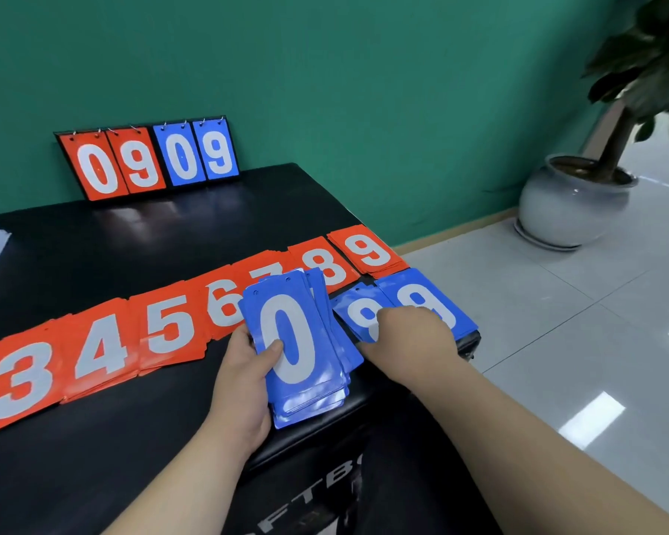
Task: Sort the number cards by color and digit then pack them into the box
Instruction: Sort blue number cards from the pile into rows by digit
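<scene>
Judging by the layout, past the middle of the sorting but nowhere near packing. Done already: red piles laid by digit in a row on the bench, with 3, 4, 5, 6, 7, 8 and 9 readable, running from far left of the blue stack, behind it and on to its right. Begun on the blue: a blue 8 pile just right of the stack and a blue 9 pile just beyond that, at the bench corner. Left to do: dealing out the rest of the blue stack, top card a 0, gripped in the left hand with the thumb across the face; then gathering everything and boxing it.

Hard to read the right hand: resting knuckles-up on the blue 8 pile, right of the stack, fingertips out of sight — pinching a card or merely pressing, cannot tell. Cut off at the frame edge far left of the stack: any red piles below 3. Partly covered by the stack: the red 7 and an edge of the 6. No box made out for certain — only a black thing with partial white lettering below the stack, clipped by the lower frame edge. Standing well behind the stack, against the wall: a flip scoreboard showing 0 9 0 9.
</scene>
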